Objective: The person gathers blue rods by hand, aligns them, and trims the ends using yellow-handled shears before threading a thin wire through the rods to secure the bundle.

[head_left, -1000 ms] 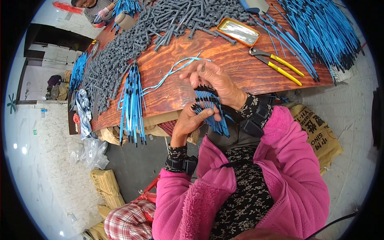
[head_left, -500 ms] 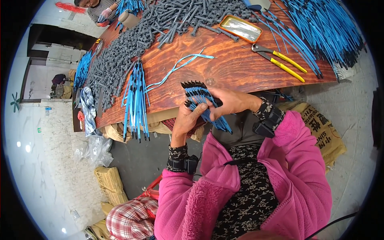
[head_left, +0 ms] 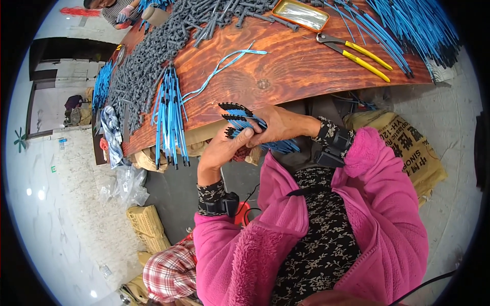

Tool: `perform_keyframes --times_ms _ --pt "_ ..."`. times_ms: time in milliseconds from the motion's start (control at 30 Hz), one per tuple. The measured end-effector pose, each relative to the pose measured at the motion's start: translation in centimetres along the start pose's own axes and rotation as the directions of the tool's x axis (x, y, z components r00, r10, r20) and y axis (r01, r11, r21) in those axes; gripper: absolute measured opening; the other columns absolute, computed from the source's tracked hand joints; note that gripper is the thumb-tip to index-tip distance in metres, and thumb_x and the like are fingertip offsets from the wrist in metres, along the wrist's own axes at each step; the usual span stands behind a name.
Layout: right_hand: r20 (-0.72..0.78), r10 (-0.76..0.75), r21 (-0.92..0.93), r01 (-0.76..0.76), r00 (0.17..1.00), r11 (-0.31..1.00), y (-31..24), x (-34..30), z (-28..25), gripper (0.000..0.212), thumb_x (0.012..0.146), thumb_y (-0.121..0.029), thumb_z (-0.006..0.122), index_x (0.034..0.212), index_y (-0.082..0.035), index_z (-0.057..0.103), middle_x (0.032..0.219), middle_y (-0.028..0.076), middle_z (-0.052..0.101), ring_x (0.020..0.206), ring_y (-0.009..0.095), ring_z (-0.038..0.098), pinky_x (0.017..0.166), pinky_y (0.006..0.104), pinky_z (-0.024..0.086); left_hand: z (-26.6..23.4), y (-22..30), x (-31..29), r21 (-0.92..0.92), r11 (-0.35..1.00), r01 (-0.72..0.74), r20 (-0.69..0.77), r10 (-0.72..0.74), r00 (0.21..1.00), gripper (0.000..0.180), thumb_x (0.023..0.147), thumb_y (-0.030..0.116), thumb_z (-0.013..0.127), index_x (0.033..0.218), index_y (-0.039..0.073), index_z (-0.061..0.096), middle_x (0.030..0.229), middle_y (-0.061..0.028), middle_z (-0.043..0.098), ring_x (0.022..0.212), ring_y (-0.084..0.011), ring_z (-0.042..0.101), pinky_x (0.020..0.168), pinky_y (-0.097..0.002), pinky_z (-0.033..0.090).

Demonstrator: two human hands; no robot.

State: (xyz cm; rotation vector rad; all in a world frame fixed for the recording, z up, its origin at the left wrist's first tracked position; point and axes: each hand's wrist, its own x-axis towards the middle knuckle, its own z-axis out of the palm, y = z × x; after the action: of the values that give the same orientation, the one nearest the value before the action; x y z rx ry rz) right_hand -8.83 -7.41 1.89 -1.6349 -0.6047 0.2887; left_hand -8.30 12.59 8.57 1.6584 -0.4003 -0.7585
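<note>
Just off the table's front edge, a bundle of thin blue tubes with black ends point(head_left: 236, 113) lies between my two hands. My left hand point(head_left: 220, 150) is closed round it from the left, its thumb pressed along the near side. Over the middle of the bundle lies my right hand point(head_left: 286, 125), its fingers closed about the tubes and partly hidden. The black tips fan out at the upper left, and more blue lengths show below my right palm. A fine, light wire-like line sticks out leftward from the tips.
Yellow-handled nippers point(head_left: 365, 64), a tin of thin wires point(head_left: 301, 19) and blue cords point(head_left: 219, 69) rest on the wooden table point(head_left: 306, 66). Grey plastic parts point(head_left: 148, 71) are heaped left. Blue tubes point(head_left: 171, 117) overhang the edge; more point(head_left: 418, 30) lie right. Another person point(head_left: 115, 11) works far left.
My right hand has moved over the bundle and now covers its middle. The bundle's tips have shifted slightly left, and the whole view has moved a little.
</note>
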Motion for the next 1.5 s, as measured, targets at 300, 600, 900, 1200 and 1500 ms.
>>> perform_keyframes --times_ms 300,600,900,1200,1500 --pt "-0.117 0.001 -0.082 -0.011 0.993 0.997 0.4 -0.1 2.2 0.045 0.076 -0.045 0.077 0.079 -0.007 0.052 0.074 0.012 0.060 0.071 0.028 0.061 0.064 0.0398 0.046 -1.2 3.1 -1.1 0.208 0.964 0.167 0.052 -0.182 0.982 0.025 0.099 0.026 0.062 0.107 0.004 0.070 0.105 -0.0002 0.063 0.094 -0.0114 0.058 0.083 -0.0291 0.048" --pt "0.024 -0.062 0.012 0.062 0.998 0.998 -0.1 -1.6 1.8 0.055 0.075 -0.051 0.078 0.104 -0.008 0.062 0.081 0.013 0.064 0.080 0.031 0.066 0.071 0.0417 0.050 1.7 2.7 -1.1 0.537 0.798 -0.274 0.001 0.324 0.946 0.023 0.091 0.023 0.070 0.095 0.001 0.074 0.121 -0.0113 0.065 0.102 -0.0215 0.062 0.093 -0.0375 0.048" --pt "0.168 -0.119 0.152 0.094 0.979 0.984 -0.5 -5.3 0.4 0.108 0.075 -0.049 0.081 0.154 -0.008 0.020 0.106 0.011 0.066 0.097 0.022 0.067 0.086 0.0340 0.052 6.4 3.0 -1.7 0.206 0.949 -0.241 0.001 0.246 0.969 0.016 0.091 0.010 0.066 0.094 -0.004 0.071 0.111 -0.0135 0.069 0.093 -0.0211 0.066 0.080 -0.0341 0.054" --pt "0.237 0.043 0.628 -0.187 0.971 0.755 2.8 -6.0 1.9 0.081 0.080 -0.024 0.084 0.143 -0.007 0.037 0.104 0.006 0.066 0.099 0.015 0.063 0.085 0.0281 0.052 7.1 -1.1 0.6 0.243 0.894 -0.376 -0.051 0.399 0.915 0.013 0.088 0.003 0.063 0.097 -0.004 0.070 0.107 -0.0145 0.070 0.096 -0.0251 0.067 0.084 -0.0354 0.054" --pt "0.218 0.169 0.595 -0.267 0.961 0.758 0.9 -5.4 0.5 0.059 0.080 -0.015 0.083 0.128 -0.007 0.049 0.107 0.003 0.064 0.101 0.011 0.059 0.086 0.0283 0.052 7.7 -2.4 1.9 0.211 0.888 -0.408 -0.254 0.453 0.855 0.029 0.083 0.001 0.065 0.112 -0.002 0.065 0.115 -0.0153 0.068 0.107 -0.0273 0.064 0.094 -0.0373 0.049"
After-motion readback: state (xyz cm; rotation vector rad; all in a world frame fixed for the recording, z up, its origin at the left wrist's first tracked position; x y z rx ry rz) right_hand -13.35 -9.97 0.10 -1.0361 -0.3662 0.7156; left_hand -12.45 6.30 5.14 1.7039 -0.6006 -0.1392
